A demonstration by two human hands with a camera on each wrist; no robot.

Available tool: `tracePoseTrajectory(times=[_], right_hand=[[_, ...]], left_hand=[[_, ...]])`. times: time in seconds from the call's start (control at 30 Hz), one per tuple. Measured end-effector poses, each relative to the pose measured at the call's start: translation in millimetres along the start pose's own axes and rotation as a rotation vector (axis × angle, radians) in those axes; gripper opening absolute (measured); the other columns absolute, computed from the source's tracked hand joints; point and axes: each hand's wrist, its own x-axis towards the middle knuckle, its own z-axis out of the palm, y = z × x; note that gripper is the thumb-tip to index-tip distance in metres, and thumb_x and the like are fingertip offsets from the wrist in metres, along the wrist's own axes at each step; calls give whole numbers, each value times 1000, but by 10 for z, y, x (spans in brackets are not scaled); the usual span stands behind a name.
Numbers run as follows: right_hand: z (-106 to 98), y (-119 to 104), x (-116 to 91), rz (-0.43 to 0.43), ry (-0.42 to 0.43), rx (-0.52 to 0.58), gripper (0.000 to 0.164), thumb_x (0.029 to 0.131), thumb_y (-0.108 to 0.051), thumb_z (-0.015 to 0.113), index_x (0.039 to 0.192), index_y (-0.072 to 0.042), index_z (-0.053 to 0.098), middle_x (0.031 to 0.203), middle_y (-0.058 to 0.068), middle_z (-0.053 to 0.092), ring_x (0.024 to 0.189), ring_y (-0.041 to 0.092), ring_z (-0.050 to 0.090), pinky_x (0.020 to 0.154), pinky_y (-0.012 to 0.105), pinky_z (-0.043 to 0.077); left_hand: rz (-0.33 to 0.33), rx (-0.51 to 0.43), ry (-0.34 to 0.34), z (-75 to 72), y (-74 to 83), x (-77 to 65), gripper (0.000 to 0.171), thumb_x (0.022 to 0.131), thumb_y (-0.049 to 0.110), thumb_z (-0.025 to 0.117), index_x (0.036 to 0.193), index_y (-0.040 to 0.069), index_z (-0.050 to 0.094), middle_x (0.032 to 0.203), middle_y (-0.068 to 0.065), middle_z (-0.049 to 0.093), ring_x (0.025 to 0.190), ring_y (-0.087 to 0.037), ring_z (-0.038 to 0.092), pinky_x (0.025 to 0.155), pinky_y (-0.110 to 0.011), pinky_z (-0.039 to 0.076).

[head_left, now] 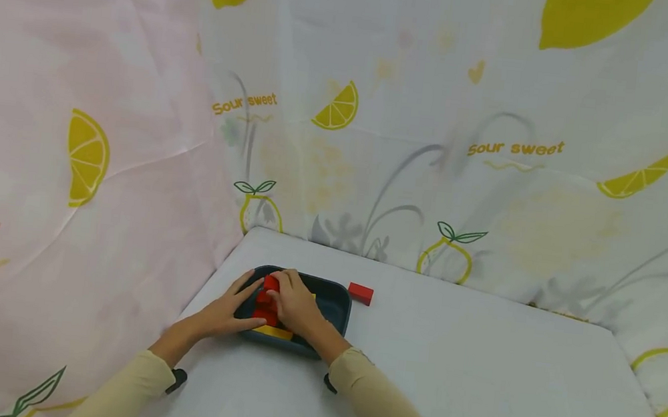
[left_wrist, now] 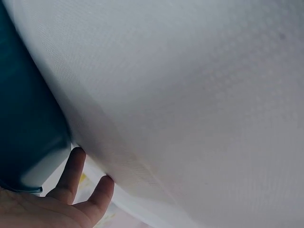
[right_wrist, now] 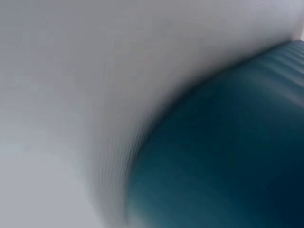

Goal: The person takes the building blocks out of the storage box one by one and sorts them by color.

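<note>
In the head view, a dark blue tray [head_left: 334, 306] holds several red blocks [head_left: 263, 314] in its left part and a yellow block [head_left: 274, 331] along its near side. My right hand [head_left: 298, 307] reaches into the tray and pinches a red block [head_left: 271, 283] at the top of the red ones. My left hand [head_left: 222, 313] lies at the tray's left end, fingers spread and fairly straight along the rim. The left wrist view shows part of the left hand [left_wrist: 71, 202] beside the tray's outer wall [left_wrist: 31, 109]. Blurred in the right wrist view, the tray wall [right_wrist: 213, 152] hides the right hand.
One red block [head_left: 360, 293] lies on the white tabletop [head_left: 463, 369], just past the tray's right far corner. Lemon-print cloth [head_left: 377, 139] hangs behind the table, and a pinkish cloth [head_left: 132, 169] along its left side. A bit of yellow [head_left: 313, 296] shows behind the right hand.
</note>
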Motion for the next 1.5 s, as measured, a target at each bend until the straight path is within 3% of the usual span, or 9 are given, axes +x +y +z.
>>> tracePoseTrajectory(times=[0.17,0.27,0.47,0.67,0.83,0.93,1.07,1.3,1.5], right_hand=[[-97,-55,-41,-157,-65,-87,40,103,-31,50,133,-4,51,121,10,56,96,17,63,87,23,55],[-191,-81,-43,-241,-59,-131,40,103,-31,52,131,-3,53,122,10,56,97,18,63,88,24,55],[-401,-105,-52,-320,-81,-191,39,101,-33,56,130,-7,53,122,7,57,101,15,61,90,23,53],[-554,-93,-218,-268,-172,-127,40,100,-32,57,132,-8,52,125,7,56,103,15,61,91,23,53],[-805,84,-385,-248,-114,-92,38,99,-28,60,129,-6,56,123,9,58,111,20,59,98,28,52],[-985,192,-487,-226,-116,-78,38,98,-28,61,129,-6,56,124,8,58,115,21,57,100,30,51],[-1164,322,-662,-129,-157,-15,39,97,-29,62,129,-8,56,123,4,57,114,17,55,98,30,52],[-1204,485,-951,-96,-121,89,37,93,-21,69,125,-7,58,118,5,59,108,17,56,93,32,55],[-1186,747,-1161,-110,-81,-59,44,86,-16,76,125,-5,58,117,6,60,105,18,57,90,32,56]], left_hand=[[21,-5,3,22,-27,-12,91,86,59,67,158,22,25,167,-12,6,140,-46,35,105,-68,36],[11,3,7,24,-35,-20,91,86,61,66,158,25,25,167,-11,5,139,-46,38,104,-68,37],[9,5,2,4,-19,-51,90,87,59,65,158,21,25,167,-12,4,141,-47,34,104,-69,36],[5,3,-13,62,-12,-96,91,87,58,65,158,18,25,166,-13,5,142,-48,32,102,-71,37],[-18,14,-19,34,22,-43,94,86,62,64,159,21,22,167,-9,3,139,-46,36,102,-71,37],[-25,33,-25,-17,37,-18,95,86,62,65,159,19,22,167,-10,3,141,-46,34,103,-71,36],[-30,40,-28,-46,39,7,95,86,64,64,159,20,22,167,-10,3,143,-46,30,105,-71,35],[-41,28,-8,-40,14,-45,95,85,60,67,158,18,24,167,-12,5,143,-46,29,104,-72,34],[-31,26,-17,2,4,-44,95,86,62,65,158,18,23,167,-11,4,144,-45,28,105,-71,34]])
